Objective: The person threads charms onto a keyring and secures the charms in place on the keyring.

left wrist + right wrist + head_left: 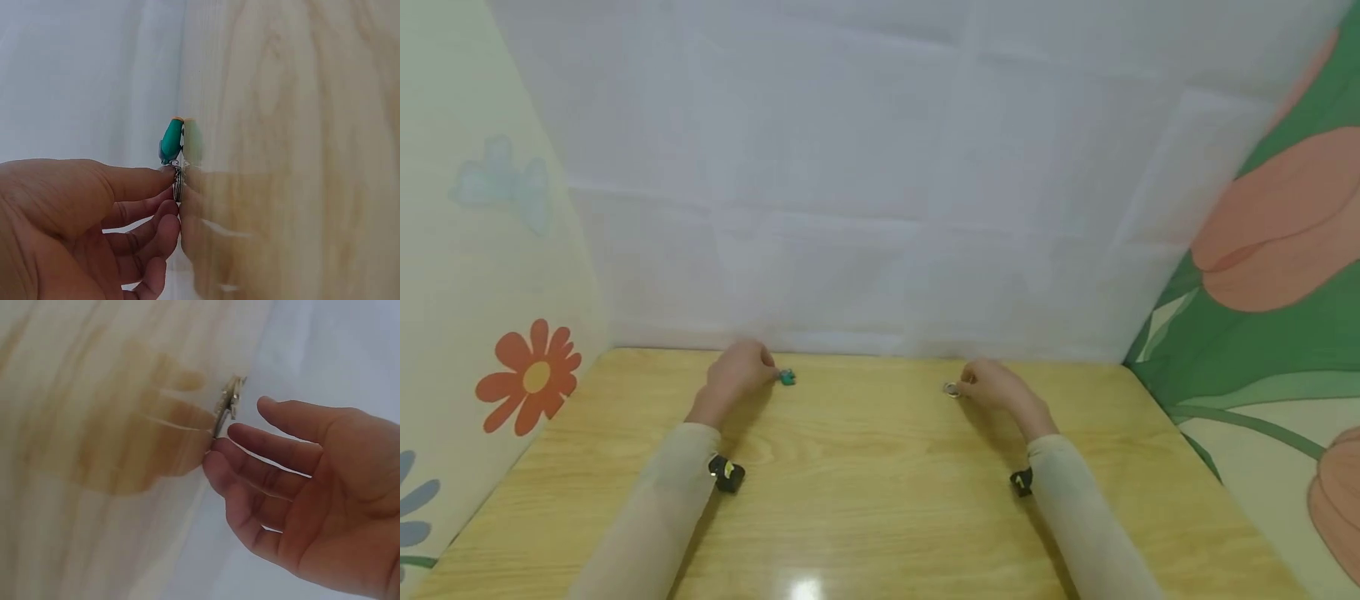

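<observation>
The left grip (735, 379) pinched a green keychain (170, 140), far left. The right grip (1000, 390) stood apart beside a metal trinket (230, 397), far right.

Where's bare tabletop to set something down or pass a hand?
Open table lies between the green trinket and metal trinket, continuing nearer between the forearms. It's crowded around both trinkets, at the left hand and right hand.

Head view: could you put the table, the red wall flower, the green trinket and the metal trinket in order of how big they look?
1. Table
2. Red wall flower
3. Green trinket and metal trinket: too alike in size to rank.
</observation>
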`<action>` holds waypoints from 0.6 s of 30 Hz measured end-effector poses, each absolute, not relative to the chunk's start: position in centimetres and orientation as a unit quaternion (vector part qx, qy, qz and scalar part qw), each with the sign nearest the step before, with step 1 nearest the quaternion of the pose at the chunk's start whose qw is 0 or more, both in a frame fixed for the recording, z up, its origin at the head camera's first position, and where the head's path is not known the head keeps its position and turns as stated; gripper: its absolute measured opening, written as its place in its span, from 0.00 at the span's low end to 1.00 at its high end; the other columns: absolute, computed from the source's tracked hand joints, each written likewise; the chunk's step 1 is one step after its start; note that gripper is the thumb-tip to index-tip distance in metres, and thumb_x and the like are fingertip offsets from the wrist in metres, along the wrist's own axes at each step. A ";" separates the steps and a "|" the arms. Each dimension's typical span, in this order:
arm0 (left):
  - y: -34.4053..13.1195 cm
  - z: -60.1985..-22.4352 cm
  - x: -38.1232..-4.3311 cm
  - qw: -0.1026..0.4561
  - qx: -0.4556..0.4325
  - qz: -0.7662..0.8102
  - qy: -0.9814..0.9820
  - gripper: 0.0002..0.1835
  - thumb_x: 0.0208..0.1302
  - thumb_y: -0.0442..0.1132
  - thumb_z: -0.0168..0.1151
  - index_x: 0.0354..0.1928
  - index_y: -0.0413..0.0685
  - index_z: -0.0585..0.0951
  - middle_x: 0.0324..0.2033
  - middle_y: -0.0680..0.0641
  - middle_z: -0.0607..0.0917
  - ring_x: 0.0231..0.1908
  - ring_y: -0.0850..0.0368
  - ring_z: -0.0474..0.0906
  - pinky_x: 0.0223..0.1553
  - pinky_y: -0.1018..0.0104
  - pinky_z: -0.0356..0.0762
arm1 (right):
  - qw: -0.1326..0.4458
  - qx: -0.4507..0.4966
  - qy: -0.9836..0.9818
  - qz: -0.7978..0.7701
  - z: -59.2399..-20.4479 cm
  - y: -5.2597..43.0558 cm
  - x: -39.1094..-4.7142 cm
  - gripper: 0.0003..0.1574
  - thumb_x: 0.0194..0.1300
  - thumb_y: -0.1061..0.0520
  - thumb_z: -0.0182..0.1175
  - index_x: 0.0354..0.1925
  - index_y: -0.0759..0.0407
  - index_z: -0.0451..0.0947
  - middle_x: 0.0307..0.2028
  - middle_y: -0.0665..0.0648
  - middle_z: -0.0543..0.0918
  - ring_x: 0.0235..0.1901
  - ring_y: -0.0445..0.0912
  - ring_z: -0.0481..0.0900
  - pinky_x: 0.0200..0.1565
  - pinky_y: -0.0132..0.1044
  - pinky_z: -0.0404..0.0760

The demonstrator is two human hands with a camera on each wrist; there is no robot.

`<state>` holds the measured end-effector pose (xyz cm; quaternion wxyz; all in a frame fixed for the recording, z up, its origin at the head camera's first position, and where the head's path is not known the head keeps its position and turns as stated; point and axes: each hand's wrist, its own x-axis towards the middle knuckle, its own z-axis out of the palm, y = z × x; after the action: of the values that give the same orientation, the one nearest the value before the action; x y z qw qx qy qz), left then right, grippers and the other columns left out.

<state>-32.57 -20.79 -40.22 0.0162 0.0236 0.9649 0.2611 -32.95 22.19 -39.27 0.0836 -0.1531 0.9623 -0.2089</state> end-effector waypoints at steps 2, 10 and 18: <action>-20.7 -40.4 -32.5 0.021 0.025 0.273 0.961 0.14 0.68 0.42 0.66 0.44 0.36 0.84 0.43 0.39 0.85 0.47 0.39 0.79 0.50 0.39 0.74 | 0.084 -0.153 0.962 -0.210 -39.7 22.3 -33.0 0.14 0.75 0.51 0.62 0.43 0.62 0.82 0.41 0.58 0.83 0.43 0.54 0.81 0.48 0.53 0.80; -20.0 -41.4 -32.4 0.035 0.035 0.298 0.953 0.13 0.67 0.41 0.68 0.43 0.36 0.84 0.43 0.39 0.84 0.48 0.38 0.79 0.51 0.41 0.74 | 0.076 -0.150 0.965 -0.202 -40.9 23.1 -32.6 0.10 0.75 0.55 0.61 0.43 0.62 0.79 0.39 0.56 0.82 0.42 0.53 0.81 0.46 0.51 0.81; -19.6 -42.1 -32.7 0.039 0.055 0.320 0.945 0.10 0.66 0.37 0.69 0.40 0.35 0.83 0.37 0.42 0.83 0.40 0.44 0.78 0.45 0.49 0.77 | 0.077 -0.138 0.964 -0.215 -41.7 23.9 -32.6 0.09 0.73 0.55 0.63 0.40 0.61 0.80 0.34 0.54 0.81 0.37 0.49 0.79 0.44 0.48 0.81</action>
<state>-32.71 -19.62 -42.06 0.0391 0.0550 0.9451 0.3196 -32.59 23.88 -41.73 0.0766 -0.1384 0.9637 -0.2152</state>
